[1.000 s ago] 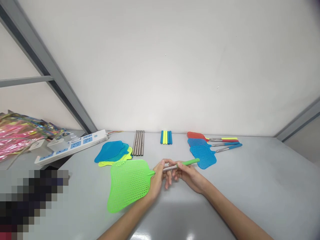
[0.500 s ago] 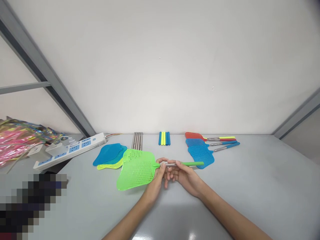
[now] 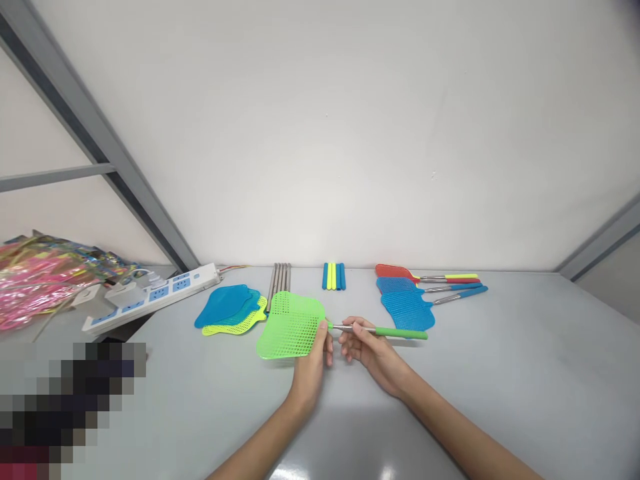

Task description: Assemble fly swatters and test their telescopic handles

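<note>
A green fly swatter point(image 3: 293, 327) is held level between my two hands, its mesh head to the left and its green grip to the right. My left hand point(image 3: 315, 353) pinches its neck, just below the head. My right hand point(image 3: 369, 347) has thumb and fingers closed around the metal rod near the grip. Left of the green head lie blue and yellow swatter heads point(image 3: 225, 307) in a loose stack. Behind it stands a row of metal rods point(image 3: 280, 277). Blue and yellow grips point(image 3: 334, 276) lie side by side at the back.
Whole swatters in red and blue point(image 3: 407, 310) overlap at the right. A white power strip point(image 3: 170, 290) with plugs runs along the left edge. Beyond it are shiny plastic packets point(image 3: 50, 280). A wall point(image 3: 350, 133) closes off the back of the grey table point(image 3: 500, 373).
The green swatter has moved right, and its grip end has dipped slightly. My hands have drawn further apart along the rod. The whole view has shifted a little.
</note>
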A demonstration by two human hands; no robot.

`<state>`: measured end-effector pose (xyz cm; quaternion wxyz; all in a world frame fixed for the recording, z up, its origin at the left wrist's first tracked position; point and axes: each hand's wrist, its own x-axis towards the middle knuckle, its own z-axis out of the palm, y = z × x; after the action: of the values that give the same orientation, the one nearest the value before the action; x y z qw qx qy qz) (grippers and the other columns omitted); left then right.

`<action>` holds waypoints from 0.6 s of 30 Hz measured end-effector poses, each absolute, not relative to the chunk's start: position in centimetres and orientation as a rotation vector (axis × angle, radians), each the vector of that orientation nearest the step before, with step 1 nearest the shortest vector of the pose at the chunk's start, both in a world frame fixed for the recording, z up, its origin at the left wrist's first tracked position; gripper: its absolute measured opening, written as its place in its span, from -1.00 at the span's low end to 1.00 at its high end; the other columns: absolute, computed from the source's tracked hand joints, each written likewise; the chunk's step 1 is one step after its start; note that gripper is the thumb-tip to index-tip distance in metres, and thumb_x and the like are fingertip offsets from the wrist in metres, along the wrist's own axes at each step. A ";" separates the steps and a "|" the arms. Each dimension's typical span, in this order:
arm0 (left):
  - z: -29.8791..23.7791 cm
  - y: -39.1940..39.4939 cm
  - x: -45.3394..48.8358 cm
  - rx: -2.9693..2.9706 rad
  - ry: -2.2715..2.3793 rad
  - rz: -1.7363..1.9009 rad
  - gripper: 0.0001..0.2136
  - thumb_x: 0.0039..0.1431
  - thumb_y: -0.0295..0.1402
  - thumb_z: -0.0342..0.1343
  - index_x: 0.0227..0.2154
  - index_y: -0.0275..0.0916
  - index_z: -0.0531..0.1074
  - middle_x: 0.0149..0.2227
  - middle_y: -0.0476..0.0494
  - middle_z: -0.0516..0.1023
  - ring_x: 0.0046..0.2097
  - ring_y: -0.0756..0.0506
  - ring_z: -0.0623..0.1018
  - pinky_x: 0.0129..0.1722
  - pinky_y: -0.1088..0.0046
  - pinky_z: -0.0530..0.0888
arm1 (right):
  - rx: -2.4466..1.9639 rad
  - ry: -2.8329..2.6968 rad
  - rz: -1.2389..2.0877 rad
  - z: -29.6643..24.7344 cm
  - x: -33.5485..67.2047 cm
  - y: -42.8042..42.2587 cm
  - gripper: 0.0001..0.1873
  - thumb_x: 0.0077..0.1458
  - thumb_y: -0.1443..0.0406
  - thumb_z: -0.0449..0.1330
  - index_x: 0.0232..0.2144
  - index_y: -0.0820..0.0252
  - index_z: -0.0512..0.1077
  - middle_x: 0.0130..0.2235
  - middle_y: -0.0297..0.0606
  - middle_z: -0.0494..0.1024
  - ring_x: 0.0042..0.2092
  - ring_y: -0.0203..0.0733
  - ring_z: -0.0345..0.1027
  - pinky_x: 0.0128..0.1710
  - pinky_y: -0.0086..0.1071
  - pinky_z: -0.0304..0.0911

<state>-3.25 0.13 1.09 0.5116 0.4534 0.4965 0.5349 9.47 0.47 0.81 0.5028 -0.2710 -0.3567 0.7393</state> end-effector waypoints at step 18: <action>1.9 -0.8 -2.5 1.187 1.139 1.071 -0.65 0.01 -0.15 -0.11 -0.76 -0.23 0.13 -0.77 0.10 0.09 -0.67 0.06 0.13 -0.60 0.52 0.12 | -0.610 -0.814 1.769 0.6 7.9 -0.7 -0.81 -0.08 0.29 0.12 -0.63 0.21 0.19 -0.62 -0.38 0.30 -0.53 -0.36 0.17 -0.52 -0.46 0.02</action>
<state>-2.46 -0.76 1.85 0.5559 0.5028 0.4822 0.4535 7.87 -0.66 0.62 0.5232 -0.2547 -0.3398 0.7389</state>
